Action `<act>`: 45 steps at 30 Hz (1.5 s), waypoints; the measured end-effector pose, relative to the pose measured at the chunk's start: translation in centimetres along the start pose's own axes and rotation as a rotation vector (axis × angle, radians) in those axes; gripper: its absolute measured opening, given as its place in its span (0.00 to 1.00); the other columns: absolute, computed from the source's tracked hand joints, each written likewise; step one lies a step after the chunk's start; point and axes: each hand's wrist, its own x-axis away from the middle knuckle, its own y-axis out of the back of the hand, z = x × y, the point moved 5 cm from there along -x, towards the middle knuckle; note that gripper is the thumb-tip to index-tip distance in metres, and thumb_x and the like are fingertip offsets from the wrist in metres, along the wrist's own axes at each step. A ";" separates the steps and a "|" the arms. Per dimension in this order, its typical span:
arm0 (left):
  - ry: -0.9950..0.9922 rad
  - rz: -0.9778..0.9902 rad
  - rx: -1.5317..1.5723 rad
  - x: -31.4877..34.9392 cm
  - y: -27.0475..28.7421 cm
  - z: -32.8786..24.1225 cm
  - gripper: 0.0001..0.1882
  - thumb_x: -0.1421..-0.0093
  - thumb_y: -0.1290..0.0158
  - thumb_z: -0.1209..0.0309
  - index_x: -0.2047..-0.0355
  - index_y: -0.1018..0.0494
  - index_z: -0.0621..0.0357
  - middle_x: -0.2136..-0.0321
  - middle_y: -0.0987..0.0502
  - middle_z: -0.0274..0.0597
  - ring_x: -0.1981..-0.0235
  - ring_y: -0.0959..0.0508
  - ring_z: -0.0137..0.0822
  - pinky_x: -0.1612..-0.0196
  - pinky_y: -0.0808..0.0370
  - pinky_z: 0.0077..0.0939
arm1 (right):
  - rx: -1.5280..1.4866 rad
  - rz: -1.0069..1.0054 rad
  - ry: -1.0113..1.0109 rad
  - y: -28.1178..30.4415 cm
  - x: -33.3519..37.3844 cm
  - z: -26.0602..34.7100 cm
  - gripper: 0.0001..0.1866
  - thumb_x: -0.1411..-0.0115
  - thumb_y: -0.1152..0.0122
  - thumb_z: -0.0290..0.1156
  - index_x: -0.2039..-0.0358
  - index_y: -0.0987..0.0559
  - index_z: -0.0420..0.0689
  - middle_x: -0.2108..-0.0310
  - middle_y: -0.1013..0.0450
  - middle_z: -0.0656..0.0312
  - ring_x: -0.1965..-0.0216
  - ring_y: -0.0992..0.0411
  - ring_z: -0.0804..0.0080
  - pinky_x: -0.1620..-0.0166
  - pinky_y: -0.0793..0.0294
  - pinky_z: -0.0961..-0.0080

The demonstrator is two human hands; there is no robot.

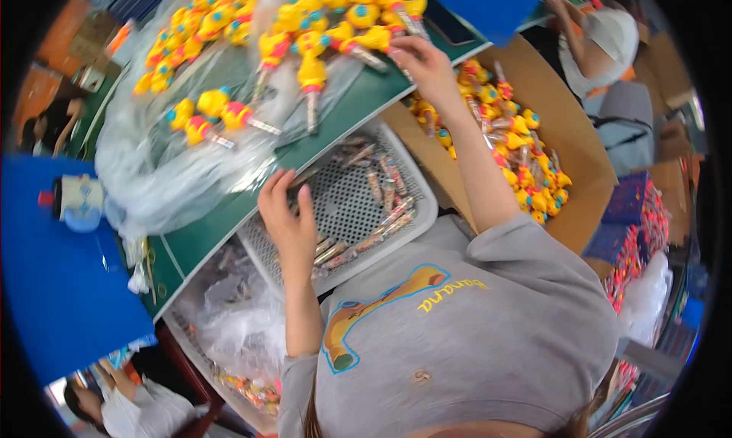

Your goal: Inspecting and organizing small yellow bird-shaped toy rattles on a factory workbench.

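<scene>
My left hand [288, 221] is over the near-left side of a grey plastic basket [428, 202], thumb and fingers apart. Inside the basket lie several slim, clear-wrapped tubes [393, 180] with coloured contents. At the table's edge, my right hand [428, 66] has its fingers closed around the tube end of a yellow duck-headed toy, mostly hidden by the fingers. Beside it, more duck-headed toys [311, 73] with red collars and clear tubes lie heaped on the green table [202, 243]. Two or three others lie apart on a clear plastic bag [130, 160].
To the right stands an open carton [583, 160] filled with duck-headed toys [522, 144]. A phone [447, 22] lies at the table's far edge. On the left, a bottle [80, 202] stands by a blue surface [53, 285]. Other people [149, 407] sit nearby.
</scene>
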 end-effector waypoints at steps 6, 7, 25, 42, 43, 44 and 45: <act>-0.177 -0.040 -0.432 -1.3 0.7 3.2 0.21 0.43 0.46 0.69 0.51 0.31 0.66 0.46 0.32 0.55 0.44 0.33 0.52 0.42 0.37 0.42 | 0.830 0.024 0.022 -8.1 -2.6 -0.6 0.18 0.46 0.44 0.33 0.56 0.28 0.40 0.58 0.29 0.49 0.55 0.30 0.51 0.56 0.29 0.57; -0.192 -0.026 -0.463 -1.3 0.6 3.7 0.21 0.43 0.46 0.69 0.50 0.32 0.67 0.46 0.32 0.56 0.44 0.33 0.51 0.41 0.37 0.42 | 0.748 -0.004 0.045 -8.3 -2.9 -0.9 0.18 0.46 0.44 0.33 0.54 0.29 0.40 0.57 0.29 0.49 0.55 0.30 0.50 0.56 0.30 0.57; -0.245 0.059 -0.615 -2.7 3.5 4.7 0.26 0.50 0.42 0.55 0.53 0.27 0.55 0.51 0.26 0.41 0.48 0.28 0.42 0.44 0.36 0.45 | -1.098 0.220 -0.529 -5.7 -1.9 0.9 0.14 0.35 0.54 0.30 0.54 0.31 0.32 0.62 0.29 0.55 0.75 0.35 0.76 0.70 0.34 0.78; -0.192 0.069 -0.360 -2.6 3.4 4.7 0.08 0.47 0.41 0.69 0.66 0.21 0.55 0.66 0.21 0.38 0.65 0.21 0.38 0.64 0.24 0.28 | -1.116 0.309 -0.472 -5.8 3.3 6.7 0.19 0.38 0.50 0.28 0.48 0.36 0.36 0.59 0.29 0.52 0.68 0.28 0.70 0.63 0.28 0.71; -0.215 0.055 -0.400 -2.9 3.5 4.2 0.08 0.47 0.42 0.69 0.67 0.21 0.55 0.68 0.21 0.37 0.69 0.21 0.38 0.67 0.25 0.29 | -1.066 0.272 -0.497 -5.8 3.5 6.7 0.20 0.39 0.48 0.28 0.48 0.37 0.37 0.59 0.29 0.52 0.67 0.27 0.68 0.62 0.27 0.70; -0.238 0.042 -0.441 -3.2 3.5 3.8 0.07 0.47 0.42 0.68 0.68 0.21 0.55 0.71 0.21 0.36 0.72 0.21 0.39 0.69 0.25 0.30 | -1.080 0.294 -0.493 -6.1 3.8 7.2 0.21 0.41 0.47 0.26 0.48 0.37 0.37 0.59 0.29 0.52 0.66 0.27 0.66 0.60 0.26 0.69; -0.243 0.049 -0.433 -3.4 3.5 3.5 0.07 0.47 0.42 0.68 0.69 0.21 0.55 0.73 0.22 0.35 0.75 0.22 0.39 0.70 0.26 0.31 | -1.066 0.296 -0.504 -6.4 4.1 7.5 0.22 0.43 0.46 0.25 0.48 0.37 0.38 0.59 0.28 0.52 0.65 0.26 0.65 0.59 0.26 0.67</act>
